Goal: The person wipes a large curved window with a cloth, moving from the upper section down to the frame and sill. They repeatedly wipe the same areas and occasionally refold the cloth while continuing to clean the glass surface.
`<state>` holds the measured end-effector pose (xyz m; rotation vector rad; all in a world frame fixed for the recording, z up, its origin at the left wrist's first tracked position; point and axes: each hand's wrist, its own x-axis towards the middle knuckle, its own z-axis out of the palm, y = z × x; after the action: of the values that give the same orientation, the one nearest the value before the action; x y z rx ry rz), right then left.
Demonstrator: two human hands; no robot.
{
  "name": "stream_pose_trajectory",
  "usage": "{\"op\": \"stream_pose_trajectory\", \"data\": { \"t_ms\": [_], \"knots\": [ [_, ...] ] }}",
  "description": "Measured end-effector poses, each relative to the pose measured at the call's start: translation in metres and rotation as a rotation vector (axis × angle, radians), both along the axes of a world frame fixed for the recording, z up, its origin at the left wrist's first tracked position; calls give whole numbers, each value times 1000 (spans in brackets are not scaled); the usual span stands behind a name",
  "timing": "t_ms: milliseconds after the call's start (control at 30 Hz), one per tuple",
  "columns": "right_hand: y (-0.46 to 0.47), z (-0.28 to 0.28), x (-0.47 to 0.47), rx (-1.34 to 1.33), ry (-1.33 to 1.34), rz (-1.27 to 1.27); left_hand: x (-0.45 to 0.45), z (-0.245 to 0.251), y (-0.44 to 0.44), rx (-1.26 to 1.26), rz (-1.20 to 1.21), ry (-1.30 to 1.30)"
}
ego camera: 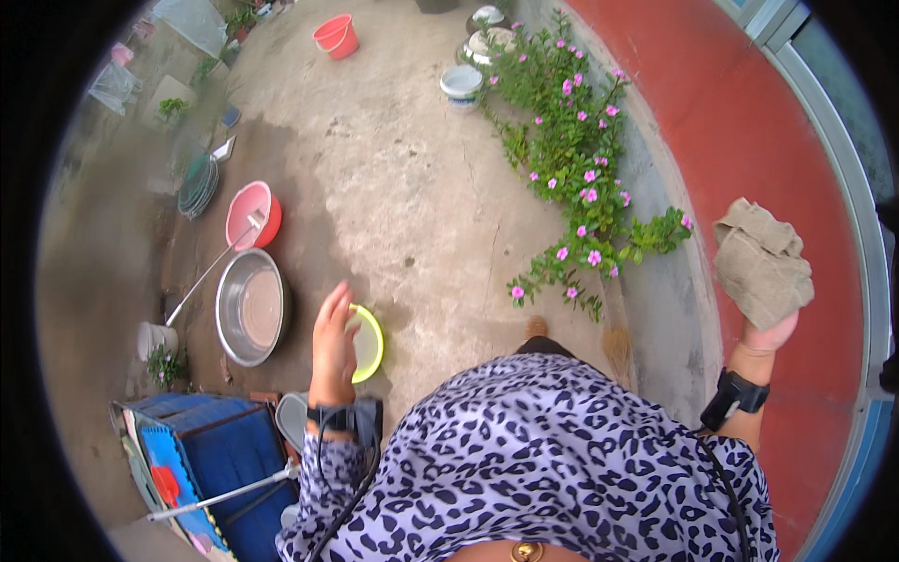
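A folded greyish-brown cloth [762, 263] is in my right hand [778, 331], held out at the right over the red-painted ledge. The cloth covers most of that hand's fingers. My left hand [333, 341] is raised at the left with nothing in it, its fingers extended. Behind it in the picture sits a yellow-green-rimmed basin [379, 344], partly hidden by the hand. Left of the hand, a large stainless steel basin [281, 309] rests on the wet concrete. Both my wrists wear black strapped devices.
A pink-red basin [272, 228] holds the head of a long-handled tool. Pink-flowered plants [562, 175] spread beside the ledge, near a white bucket [461, 88]. A red bucket [336, 36] stands farther off. A blue-covered box [225, 442] and a broom [618, 351] flank me.
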<state>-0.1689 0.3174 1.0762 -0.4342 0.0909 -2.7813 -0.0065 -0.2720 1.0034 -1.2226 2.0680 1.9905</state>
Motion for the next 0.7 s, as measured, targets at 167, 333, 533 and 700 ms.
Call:
{"op": "stream_pose_trajectory", "data": {
  "t_ms": [167, 333, 533, 700],
  "knots": [
    [36, 1, -49, 208, 116, -138, 36, -35, -29, 160, 317, -81],
    [-27, -54, -116, 50, -118, -165, -36, -42, -56, 180, 333, -37],
    [-91, -62, -208, 133, -138, -381, -188, -21, -93, 177, 246, 84],
    [-108, -53, -269, -120, -197, -376, -292, -28, -118, 207, 144, 183]
  ]
}}
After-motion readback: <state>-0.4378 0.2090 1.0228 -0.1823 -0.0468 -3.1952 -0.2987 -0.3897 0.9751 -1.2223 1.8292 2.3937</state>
